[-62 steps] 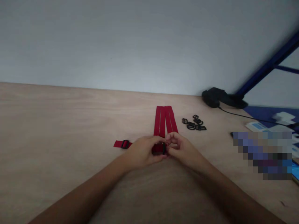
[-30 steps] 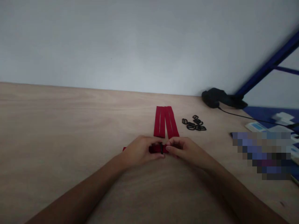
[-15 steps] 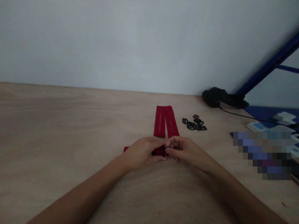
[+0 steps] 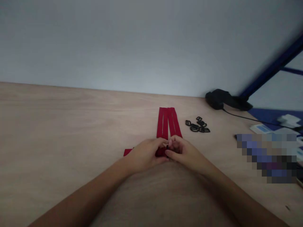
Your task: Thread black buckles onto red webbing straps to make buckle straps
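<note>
Head camera: the red strap is right between the two hands, bunched inside the curl of the left hand, with its loose tail poking out past that hand's far side onto the worktop. Left hand is narrowed around the strap, and a small black buckle shows as a dark sliver at its fingertips. Right hand comes in close from the other side, thumb and fingers pinched on the strap's end at the buckle, though it's too dark to see exactly how the strap sits in there. Just beyond the hands lie flat red strips, side by side. Right of those there's a loose pile of black buckles, and further back a black device with a cord sits near the wall
</note>
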A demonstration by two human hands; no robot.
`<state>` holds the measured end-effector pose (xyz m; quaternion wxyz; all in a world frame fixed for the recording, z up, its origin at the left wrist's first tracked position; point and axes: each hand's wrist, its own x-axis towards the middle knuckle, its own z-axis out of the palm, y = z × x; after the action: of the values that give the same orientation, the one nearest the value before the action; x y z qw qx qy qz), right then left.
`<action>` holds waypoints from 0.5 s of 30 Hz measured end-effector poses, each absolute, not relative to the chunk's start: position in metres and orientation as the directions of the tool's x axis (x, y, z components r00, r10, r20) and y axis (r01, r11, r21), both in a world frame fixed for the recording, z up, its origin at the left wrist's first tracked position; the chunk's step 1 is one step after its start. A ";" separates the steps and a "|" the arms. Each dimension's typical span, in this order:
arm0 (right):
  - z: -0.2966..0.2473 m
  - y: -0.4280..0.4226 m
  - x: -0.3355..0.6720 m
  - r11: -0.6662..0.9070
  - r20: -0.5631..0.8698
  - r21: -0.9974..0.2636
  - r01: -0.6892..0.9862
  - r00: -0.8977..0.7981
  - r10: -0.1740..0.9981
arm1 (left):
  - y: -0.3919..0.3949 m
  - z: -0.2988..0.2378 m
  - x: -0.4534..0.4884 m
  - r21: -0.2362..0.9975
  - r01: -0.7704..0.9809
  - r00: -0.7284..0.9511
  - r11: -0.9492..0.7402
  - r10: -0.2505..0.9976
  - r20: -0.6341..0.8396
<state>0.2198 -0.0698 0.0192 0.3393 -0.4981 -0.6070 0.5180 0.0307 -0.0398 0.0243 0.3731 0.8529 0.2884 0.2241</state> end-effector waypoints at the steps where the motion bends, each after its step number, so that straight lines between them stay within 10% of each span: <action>1: 0.018 -0.069 0.220 -0.047 -0.113 -0.970 0.237 -0.273 0.955 | -0.040 0.025 0.030 0.781 0.331 0.716 -0.531 0.680 0.159; 15: 0.020 -0.072 0.220 0.180 0.035 -0.881 0.438 -0.318 0.947 | -0.038 0.025 0.031 0.890 0.334 0.638 -0.311 0.770 0.029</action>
<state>0.2197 -0.0723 0.0203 0.3118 -0.4936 -0.7019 0.4081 0.0305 -0.0376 0.0251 0.4667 0.7753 0.3560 0.2333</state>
